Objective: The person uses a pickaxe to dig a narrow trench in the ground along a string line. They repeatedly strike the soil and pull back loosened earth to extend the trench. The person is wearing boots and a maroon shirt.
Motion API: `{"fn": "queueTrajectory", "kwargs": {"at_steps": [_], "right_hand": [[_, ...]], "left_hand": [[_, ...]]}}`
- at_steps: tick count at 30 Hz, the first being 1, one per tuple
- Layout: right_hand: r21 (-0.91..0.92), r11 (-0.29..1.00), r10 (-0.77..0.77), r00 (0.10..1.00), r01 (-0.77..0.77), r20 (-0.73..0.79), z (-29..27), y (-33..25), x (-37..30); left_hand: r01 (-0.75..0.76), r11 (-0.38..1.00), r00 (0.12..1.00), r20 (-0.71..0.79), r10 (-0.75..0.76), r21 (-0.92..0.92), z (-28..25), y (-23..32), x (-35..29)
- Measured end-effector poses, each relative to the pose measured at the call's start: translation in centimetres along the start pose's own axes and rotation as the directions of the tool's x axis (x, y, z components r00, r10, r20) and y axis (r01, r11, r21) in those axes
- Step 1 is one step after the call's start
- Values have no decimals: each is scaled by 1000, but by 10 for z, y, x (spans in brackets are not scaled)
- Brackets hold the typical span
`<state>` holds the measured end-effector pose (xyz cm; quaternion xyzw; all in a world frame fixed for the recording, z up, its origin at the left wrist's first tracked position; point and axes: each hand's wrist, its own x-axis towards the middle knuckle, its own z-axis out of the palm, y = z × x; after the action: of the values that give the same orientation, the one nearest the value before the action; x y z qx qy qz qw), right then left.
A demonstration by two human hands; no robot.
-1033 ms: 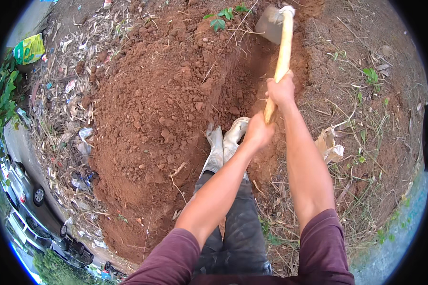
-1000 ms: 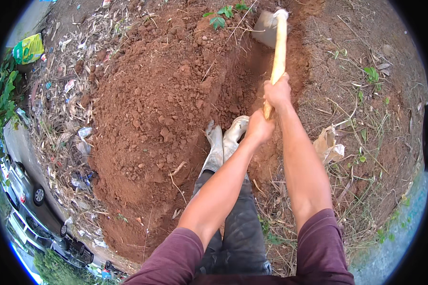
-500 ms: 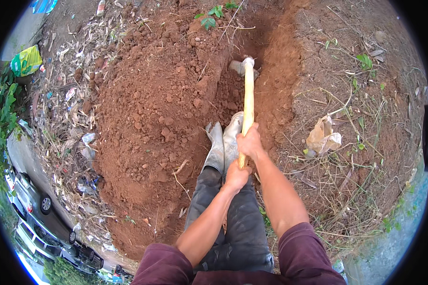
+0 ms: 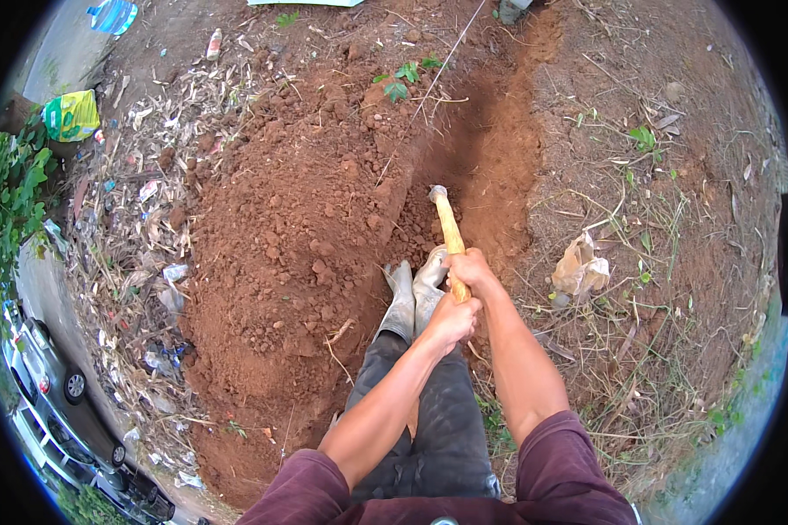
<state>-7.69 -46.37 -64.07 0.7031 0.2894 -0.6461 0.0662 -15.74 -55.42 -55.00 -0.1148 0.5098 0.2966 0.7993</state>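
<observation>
Both my hands grip the pale wooden handle of a hoe (image 4: 449, 229). My right hand (image 4: 469, 267) is wrapped round it higher up, towards the head. Close behind, my left hand (image 4: 452, 320) is closed round the butt end. The metal head points away from me, at the loose soil in a narrow trench (image 4: 490, 149); its blade is mostly hidden, and I cannot tell how deep it sits. Just below the head stand my muddy boots (image 4: 414, 293), side by side at the trench's near end.
A mound of dug red soil (image 4: 280, 254) lies left of the trench, and a string (image 4: 429, 92) runs along that side. Crumpled brown paper (image 4: 580, 267) lies on the right. Litter and dry leaves border the mound, with parked cars (image 4: 66, 394) beyond.
The hoe's head has come down and nearer to my boots, its handle now looking shorter and tilted left. My hands have shifted slightly lower in view. The view has tipped a little forward.
</observation>
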Motion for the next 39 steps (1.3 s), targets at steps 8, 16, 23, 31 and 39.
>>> {"fn": "queueTrajectory", "kwargs": {"at_steps": [8, 16, 23, 31, 39], "right_hand": [[533, 841, -157, 986, 99, 64, 47, -24, -90], [663, 746, -98, 974, -63, 202, 171, -58, -163], [537, 831, -229, 968, 142, 98, 191, 15, -195], [-22, 881, -431, 785, 472, -445, 27, -126, -10], [-429, 899, -264, 896, 93, -358, 16, -19, 131]], "left_hand": [[-78, 995, 993, 96, 71, 69, -37, 45, -120], [141, 837, 947, -320, 42, 528, -176, -15, -333], [114, 624, 864, -387, 321, 773, -221, -143, -292], [-303, 590, 871, -34, 490, 748, -99, 7, 3], [-245, 724, 901, -125, 416, 645, -60, 8, 149]]}}
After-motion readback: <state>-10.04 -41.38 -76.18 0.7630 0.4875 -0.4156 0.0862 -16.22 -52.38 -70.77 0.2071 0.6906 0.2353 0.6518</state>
